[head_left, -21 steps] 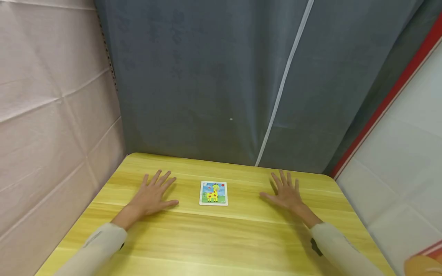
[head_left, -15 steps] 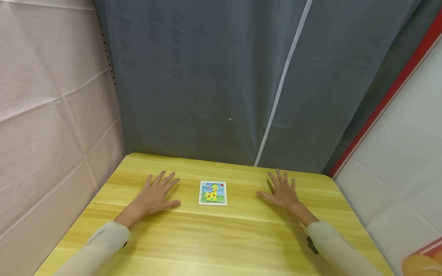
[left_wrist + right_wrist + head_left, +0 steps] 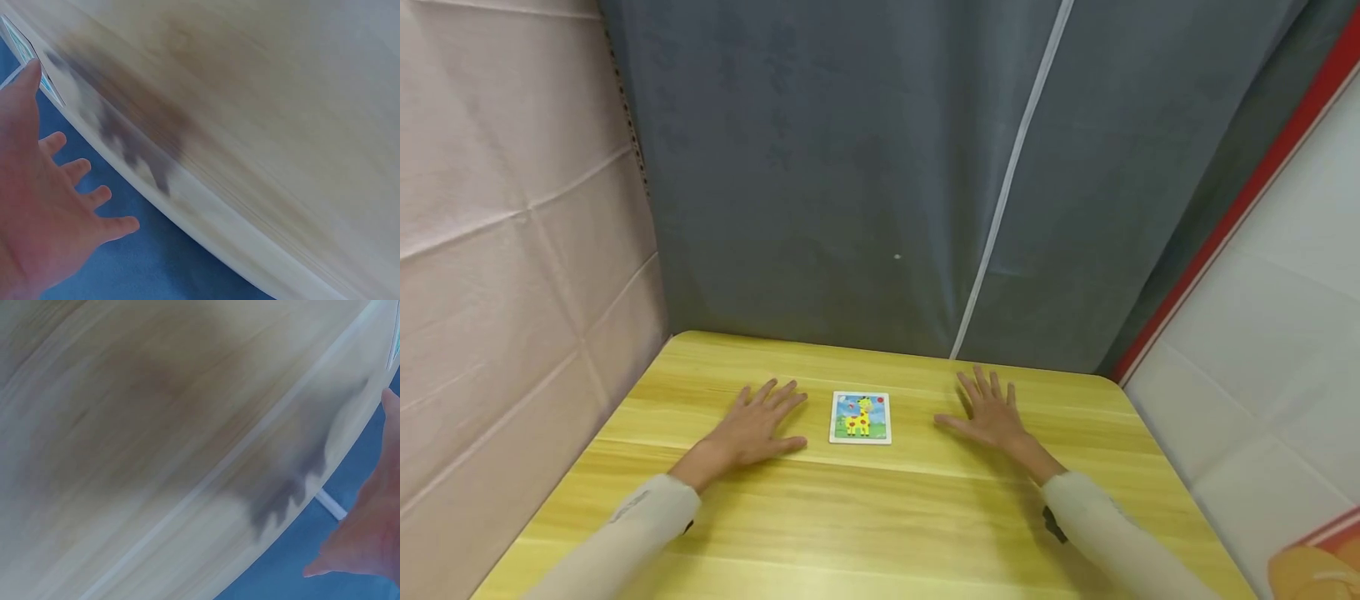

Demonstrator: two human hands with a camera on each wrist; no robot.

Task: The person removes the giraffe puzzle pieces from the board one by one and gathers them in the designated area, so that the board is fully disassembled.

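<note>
A small giraffe puzzle (image 3: 861, 417) is being left flat on the yellow tabletop (image 3: 880, 517); the left hand (image 3: 758, 432) and right hand (image 3: 988, 417) are being held flat with straight fingers beside it, nothing being gripped.

A small square white-framed puzzle board (image 3: 861, 417) with a yellow giraffe picture lies flat on the yellow wooden bench (image 3: 880, 517), mid-way across.

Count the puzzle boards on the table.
1. The giraffe puzzle board lies flat near the table's far edge, between the left hand and right hand, touching neither.
</note>
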